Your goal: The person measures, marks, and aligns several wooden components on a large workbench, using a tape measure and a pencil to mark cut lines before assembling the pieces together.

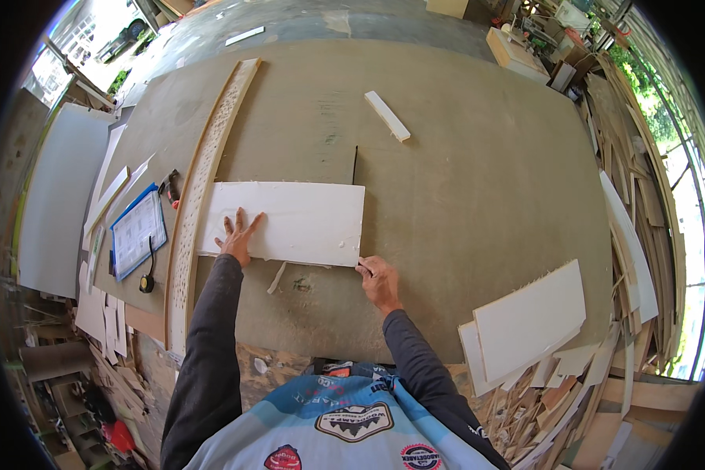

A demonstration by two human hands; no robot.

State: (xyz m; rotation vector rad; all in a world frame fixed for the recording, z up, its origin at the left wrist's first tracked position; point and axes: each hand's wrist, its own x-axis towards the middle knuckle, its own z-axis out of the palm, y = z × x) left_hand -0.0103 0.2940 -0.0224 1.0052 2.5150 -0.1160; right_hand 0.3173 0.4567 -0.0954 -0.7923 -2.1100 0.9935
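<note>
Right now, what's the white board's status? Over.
Left hand spread on white board. Right hand at near right corner. Pale scrap by near edge.

Before me spreads a broad brown worktable [478,188]. Beyond its far edge I see a patchy grey floor [392,27]. Daylight pours through an opening [94,35] at far left; to my right, sunlit foliage [641,78] shows behind heaped wood strips [648,207].

Right of the white board [305,223], passage is offered over the table [478,204]; left of it, the way is bounded by a long rail [211,157], beyond its far-right corner by a white strip [388,116].
</note>
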